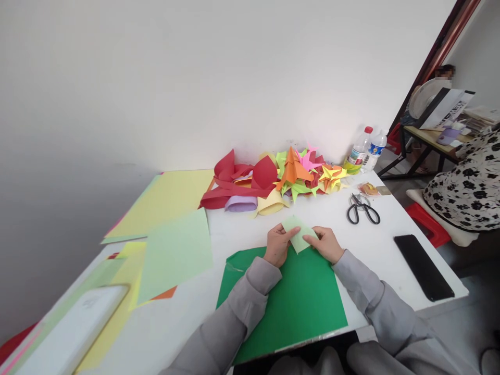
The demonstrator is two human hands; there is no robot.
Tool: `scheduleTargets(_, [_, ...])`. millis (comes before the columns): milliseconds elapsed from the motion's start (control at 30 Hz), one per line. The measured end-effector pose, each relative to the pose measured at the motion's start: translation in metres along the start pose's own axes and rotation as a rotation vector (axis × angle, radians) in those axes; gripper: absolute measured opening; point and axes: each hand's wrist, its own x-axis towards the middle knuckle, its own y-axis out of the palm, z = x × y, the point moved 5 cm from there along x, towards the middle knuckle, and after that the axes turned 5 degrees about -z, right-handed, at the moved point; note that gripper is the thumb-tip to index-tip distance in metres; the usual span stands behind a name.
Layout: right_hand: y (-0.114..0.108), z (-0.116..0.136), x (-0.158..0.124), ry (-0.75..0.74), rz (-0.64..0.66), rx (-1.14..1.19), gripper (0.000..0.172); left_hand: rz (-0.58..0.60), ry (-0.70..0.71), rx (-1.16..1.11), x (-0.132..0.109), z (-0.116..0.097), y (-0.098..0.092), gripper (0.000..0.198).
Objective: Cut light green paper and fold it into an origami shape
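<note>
A small folded piece of light green paper [298,235] is held up between my two hands. My left hand [278,246] pinches its left side, thumb on top. On its right side, my right hand [326,244] grips it between thumb and fingers. Underneath lies a dark green sheet [289,307] on the white table, reaching the front edge. Behind my hands is a heap of folded paper pieces, among them red curved shapes [262,174], an orange one [292,169] and several yellow and green star-like ones.
Black-handled scissors [363,211] and a black phone [424,267] lie to the right. Two bottles [359,151] stand at the back right. Coloured sheets [177,255] and a white flat object [78,328] are on the left. A person in a floral garment [464,182] sits at the right.
</note>
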Motion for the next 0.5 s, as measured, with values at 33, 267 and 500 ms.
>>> scheduleTargets(33, [-0.001, 0.0, 0.0, 0.019, -0.01, 0.003, 0.033, 0.019, -0.001, 0.005, -0.001, 0.0, 0.001, 0.041])
scheduleTargets(267, [-0.018, -0.002, 0.004, 0.077, -0.223, 0.064, 0.032, 0.177, -0.015, 0.216, -0.006, 0.003, 0.007, 0.042])
scheduleTargets(500, [-0.017, 0.0, 0.004, 0.095, -0.184, 0.094, 0.037, 0.155, -0.006, 0.278, -0.004, 0.006, 0.006, 0.039])
